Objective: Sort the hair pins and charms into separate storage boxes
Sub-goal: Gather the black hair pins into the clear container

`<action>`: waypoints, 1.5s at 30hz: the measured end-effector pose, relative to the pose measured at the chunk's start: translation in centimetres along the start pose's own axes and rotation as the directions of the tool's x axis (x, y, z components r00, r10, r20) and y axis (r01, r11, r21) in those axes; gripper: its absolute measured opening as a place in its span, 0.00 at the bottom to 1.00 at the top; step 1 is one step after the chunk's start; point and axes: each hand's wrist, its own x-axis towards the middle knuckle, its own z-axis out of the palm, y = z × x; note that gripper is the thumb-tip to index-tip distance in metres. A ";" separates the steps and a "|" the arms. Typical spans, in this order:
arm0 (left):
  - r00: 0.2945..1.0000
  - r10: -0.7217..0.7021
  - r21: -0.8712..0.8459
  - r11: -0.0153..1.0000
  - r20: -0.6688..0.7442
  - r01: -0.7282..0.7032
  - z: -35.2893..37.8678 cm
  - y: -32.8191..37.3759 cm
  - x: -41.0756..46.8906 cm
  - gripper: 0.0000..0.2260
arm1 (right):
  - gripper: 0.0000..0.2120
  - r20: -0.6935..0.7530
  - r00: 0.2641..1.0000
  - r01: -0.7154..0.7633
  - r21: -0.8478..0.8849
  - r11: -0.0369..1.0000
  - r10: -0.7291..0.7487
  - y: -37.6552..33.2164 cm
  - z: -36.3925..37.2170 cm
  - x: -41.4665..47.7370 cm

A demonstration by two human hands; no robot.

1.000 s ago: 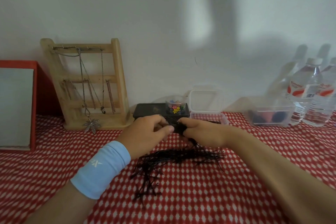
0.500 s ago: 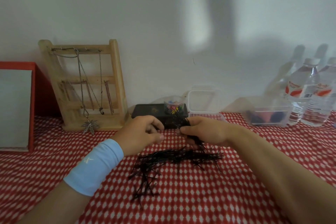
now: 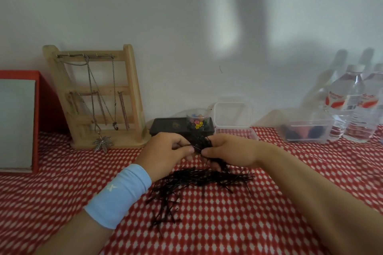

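Note:
A loose pile of black hair pins (image 3: 199, 180) lies on the red checked cloth in the middle. My right hand (image 3: 230, 149) grips a bundle of black hair pins (image 3: 202, 141) just above the pile. My left hand (image 3: 165, 149), with a light blue wristband, pinches a pin at that bundle's left side. Behind the hands stands a small clear cup of coloured charms (image 3: 198, 121) on a black box (image 3: 165, 127). An open clear storage box (image 3: 232, 116) sits right of it.
A wooden jewellery stand (image 3: 132, 89) with chains leans on the wall at the left, beside a red-framed board (image 3: 20, 120). A clear container (image 3: 308, 130) with dark items and water bottles (image 3: 352, 105) stand at the right.
My left hand has come back to the bundle in my right hand and now pinches a pin there. The bundle has stayed at about the same height above the pile.

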 end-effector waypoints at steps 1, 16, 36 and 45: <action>1.000 -0.001 -0.007 1.000 -0.010 0.001 -0.2 0.0 0.1 0.06 | 0.13 0.029 1.000 -0.005 -0.020 1.000 0.006 0.0 -0.1 -0.1; 0.988 0.019 0.270 0.961 0.152 -0.060 -1.4 -0.3 0.2 0.13 | 0.09 -0.087 0.996 0.015 0.435 0.900 0.026 0.3 -0.5 0.5; 0.962 0.235 0.077 0.966 0.142 -0.247 -0.6 5.5 7.1 0.13 | 0.08 -0.113 0.987 0.158 0.676 0.720 -0.111 1.1 -2.3 0.0; 0.949 0.274 -0.016 0.961 0.155 -0.275 1.0 4.9 7.7 0.16 | 0.08 -0.118 0.988 0.156 0.690 0.707 -0.103 2.1 -3.7 -0.1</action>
